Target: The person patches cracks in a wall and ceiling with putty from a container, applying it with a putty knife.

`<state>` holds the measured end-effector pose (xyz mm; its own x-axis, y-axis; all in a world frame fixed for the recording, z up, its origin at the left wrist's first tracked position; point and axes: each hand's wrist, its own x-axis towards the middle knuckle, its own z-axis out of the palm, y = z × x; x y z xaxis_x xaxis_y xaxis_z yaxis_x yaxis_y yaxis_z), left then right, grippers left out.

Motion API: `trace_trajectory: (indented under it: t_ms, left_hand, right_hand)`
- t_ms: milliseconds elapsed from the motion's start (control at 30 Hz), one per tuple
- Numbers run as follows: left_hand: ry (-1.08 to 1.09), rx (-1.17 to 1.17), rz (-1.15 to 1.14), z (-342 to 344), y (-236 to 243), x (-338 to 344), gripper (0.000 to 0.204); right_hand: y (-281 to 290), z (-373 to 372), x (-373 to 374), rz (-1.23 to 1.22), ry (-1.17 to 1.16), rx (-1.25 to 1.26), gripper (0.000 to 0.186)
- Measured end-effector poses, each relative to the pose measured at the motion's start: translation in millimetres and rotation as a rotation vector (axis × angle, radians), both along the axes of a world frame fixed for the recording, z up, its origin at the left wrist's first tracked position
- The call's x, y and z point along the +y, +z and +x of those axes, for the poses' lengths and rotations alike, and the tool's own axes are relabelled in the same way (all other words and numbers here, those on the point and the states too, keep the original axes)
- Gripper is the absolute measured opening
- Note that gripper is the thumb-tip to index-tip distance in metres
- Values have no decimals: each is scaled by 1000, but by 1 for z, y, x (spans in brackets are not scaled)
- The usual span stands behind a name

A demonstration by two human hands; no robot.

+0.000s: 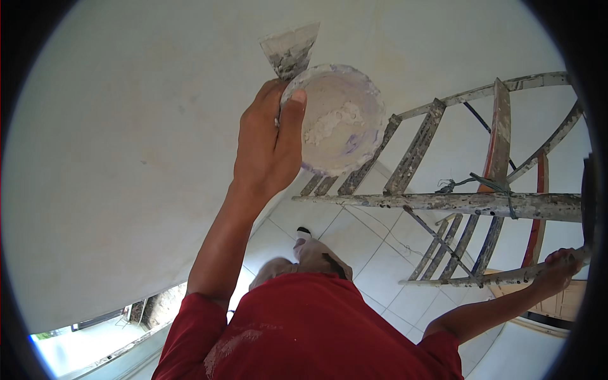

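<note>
In my raised left hand [266, 142] is a round pale bowl [326, 92], its rim pinched under my thumb. White paste lies in the bowl, and purple smears mark its wall. The same hand also holds a putty knife [292, 54]; its broad blade, smeared with grey, points up beside the bowl, while its handle is hidden behind my fingers. Off to the right, my right hand [557, 271] is closed round the near rail of a paint-spattered stepladder [468, 204].
A pale plastered wall [133, 164] rises close on my left. Beneath me is a white tiled floor [361, 237]. Wire is tied about the ladder's middle rail. An opening [95, 345] shows outdoors at lower left, and a wooden panel [563, 301] stands at lower right.
</note>
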<state>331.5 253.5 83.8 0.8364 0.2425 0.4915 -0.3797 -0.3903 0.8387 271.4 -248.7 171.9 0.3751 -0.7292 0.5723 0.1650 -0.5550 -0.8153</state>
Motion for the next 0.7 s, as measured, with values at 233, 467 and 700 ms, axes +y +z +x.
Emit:
trace_trajectory:
  t_ms: [233,467,700]
  left_hand:
    - [-45,76,-56,52,9,-23,36]
    - [-140,170,-86,102,21,-47,43]
    - [-271,204,-144,155,29,-67,42]
  right_hand:
    - [-4,1,-5,28,7,-17,59]
    - [-5,1,3,-17,-40,-85,80]
    - [-5,3,16,20,-137,-138,74]
